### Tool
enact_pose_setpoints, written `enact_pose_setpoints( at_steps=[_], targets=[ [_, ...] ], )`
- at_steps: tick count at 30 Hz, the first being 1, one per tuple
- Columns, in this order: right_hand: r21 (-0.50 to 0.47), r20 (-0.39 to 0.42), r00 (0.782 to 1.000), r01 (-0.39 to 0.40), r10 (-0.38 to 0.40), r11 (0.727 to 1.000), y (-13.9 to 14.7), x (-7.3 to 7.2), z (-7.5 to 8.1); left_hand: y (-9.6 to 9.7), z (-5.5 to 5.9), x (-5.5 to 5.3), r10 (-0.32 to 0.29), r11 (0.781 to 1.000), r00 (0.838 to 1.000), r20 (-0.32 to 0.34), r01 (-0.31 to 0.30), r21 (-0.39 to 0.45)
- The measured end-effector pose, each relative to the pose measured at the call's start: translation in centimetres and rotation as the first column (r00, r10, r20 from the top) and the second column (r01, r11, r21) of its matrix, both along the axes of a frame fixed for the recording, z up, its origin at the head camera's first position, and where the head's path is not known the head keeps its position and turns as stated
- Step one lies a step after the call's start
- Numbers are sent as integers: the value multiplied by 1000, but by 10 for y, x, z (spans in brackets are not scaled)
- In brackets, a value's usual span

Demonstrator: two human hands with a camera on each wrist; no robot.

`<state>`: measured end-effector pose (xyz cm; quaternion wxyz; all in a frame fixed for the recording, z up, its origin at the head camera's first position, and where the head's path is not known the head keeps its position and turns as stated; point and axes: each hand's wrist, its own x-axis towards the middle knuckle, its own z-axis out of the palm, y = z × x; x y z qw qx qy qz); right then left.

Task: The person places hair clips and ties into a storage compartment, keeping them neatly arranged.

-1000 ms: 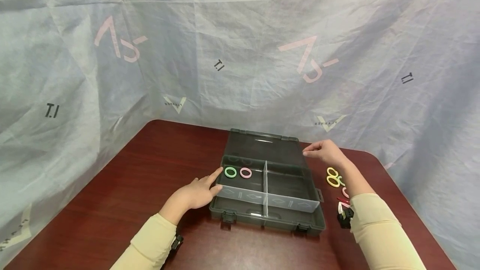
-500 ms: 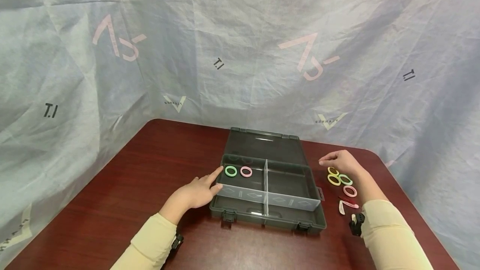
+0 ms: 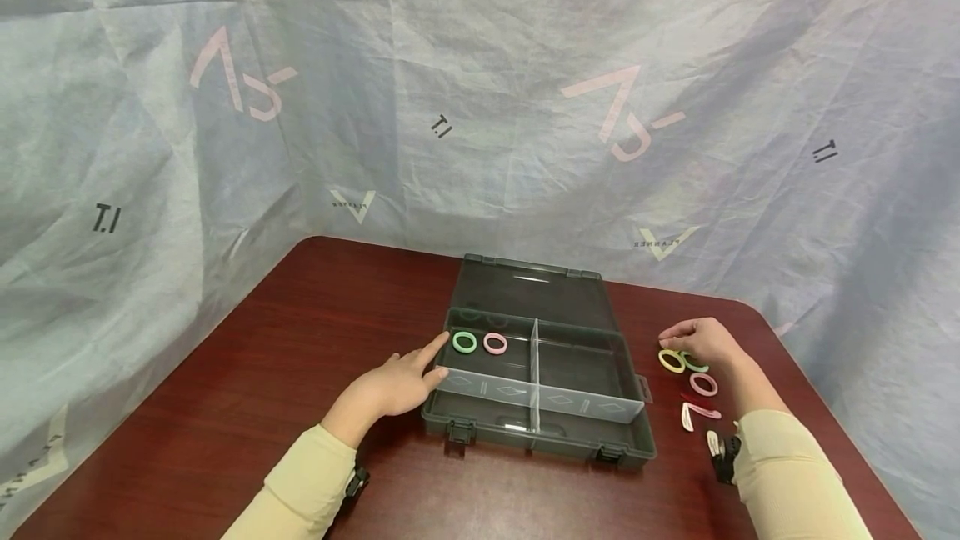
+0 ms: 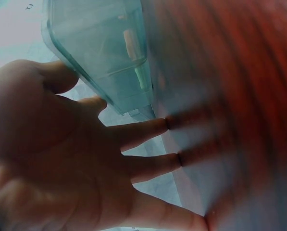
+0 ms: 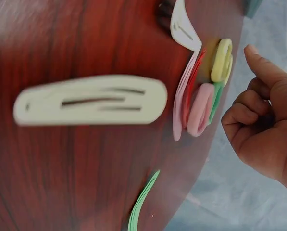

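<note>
Beside the left side of the dark translucent compartment box (image 3: 562,447), my left hand (image 3: 393,386) spreads its fingers. Its index fingertip and thumb touch the box edge, and the other fingertips meet the table in the left wrist view. My right hand (image 3: 705,340) hovers over several hair ties on the right, its thumb stretched out and other fingers bent. A yellow hair tie (image 5: 220,60) lies just below the thumb, apart from it, with another behind. Near it are a green hair tie (image 5: 215,103) and a pink hair tie (image 5: 201,110). The right index finger is hidden.
The box lid (image 3: 536,290) lies back. A green hair tie (image 3: 465,351) and a pink one (image 3: 495,352) sit in the back left compartment. Snap hair clips lie nearer on the table: white (image 5: 90,101), pink (image 5: 181,91), red (image 5: 193,82), green (image 5: 142,202).
My right hand has moved from beside the lid rightward and down to the hair ties, now covering one yellow tie in the head view. My left hand stays at the box edge.
</note>
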<state>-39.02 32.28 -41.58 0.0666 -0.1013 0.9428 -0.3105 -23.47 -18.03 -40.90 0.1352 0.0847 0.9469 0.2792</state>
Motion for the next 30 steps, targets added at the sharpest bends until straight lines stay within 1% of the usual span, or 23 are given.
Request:
enact_pose_setpoints(
  at_steps=[4, 7, 15, 27, 30],
  targets=[
    [40, -49, 999, 24, -22, 999, 12, 2, -2, 0, 0, 0, -2, 1000, 1000, 11, 1, 11],
    [53, -64, 997, 52, -48, 997, 21, 2, -4, 0, 1, 0, 0, 1000, 1000, 20, 0, 10],
    [35, -43, 994, 103, -101, 994, 39, 3, -10, -1, 2, 1, 6, 1000, 1000, 28, -6, 17],
    [27, 1, 989, 148, -148, 989, 48, 6, -16, -1, 2, 1, 3, 1000, 1000, 21, -3, 7],
    [29, 0, 988, 152, -152, 988, 50, 6, -18, 0, 3, 1, 4, 1000, 1000, 21, -4, 8]
  ],
)
